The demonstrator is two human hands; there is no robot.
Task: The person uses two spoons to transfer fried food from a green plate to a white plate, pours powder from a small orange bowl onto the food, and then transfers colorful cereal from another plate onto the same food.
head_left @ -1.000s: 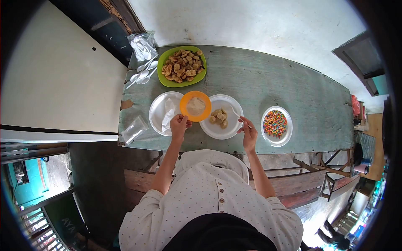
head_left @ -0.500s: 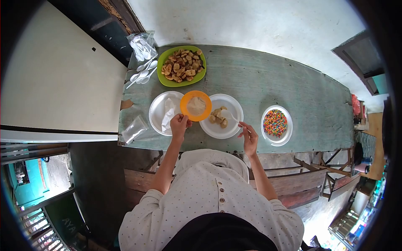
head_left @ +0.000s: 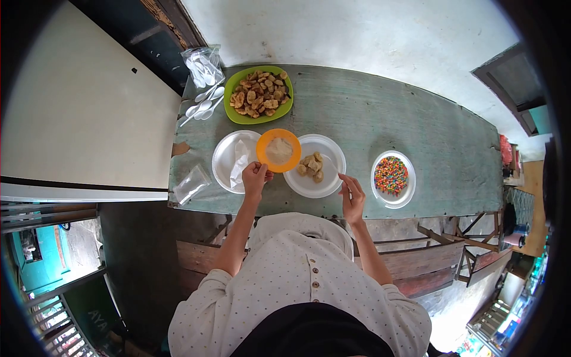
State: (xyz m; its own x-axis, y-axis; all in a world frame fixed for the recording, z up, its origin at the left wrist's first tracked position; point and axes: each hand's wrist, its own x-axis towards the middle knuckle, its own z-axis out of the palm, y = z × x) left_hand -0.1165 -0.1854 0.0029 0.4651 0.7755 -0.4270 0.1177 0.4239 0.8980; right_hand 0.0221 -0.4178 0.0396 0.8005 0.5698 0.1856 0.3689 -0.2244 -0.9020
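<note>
My left hand [head_left: 256,177] grips the near edge of an orange dish [head_left: 279,150] of pale powder, held between two white plates. My right hand [head_left: 353,193] is pinched at the right edge of the middle white plate [head_left: 324,185]; the white spoon is hard to make out against that plate. Several coated pieces [head_left: 310,166] lie together on this plate. On the left white plate [head_left: 223,162] rests a crumpled white tissue [head_left: 239,162].
A green bowl [head_left: 229,106] of browned pieces stands at the back left, beside white spoons [head_left: 204,109] and a plastic bag of spoons [head_left: 203,65]. A clear packet [head_left: 191,184] lies front left. To the right sits a white plate [head_left: 409,189] of colourful candies [head_left: 391,175].
The spoon's bowl, earlier plain over the coated pieces, no longer shows there. My right hand has shifted slightly left. The orange dish and my left hand have stayed in place.
</note>
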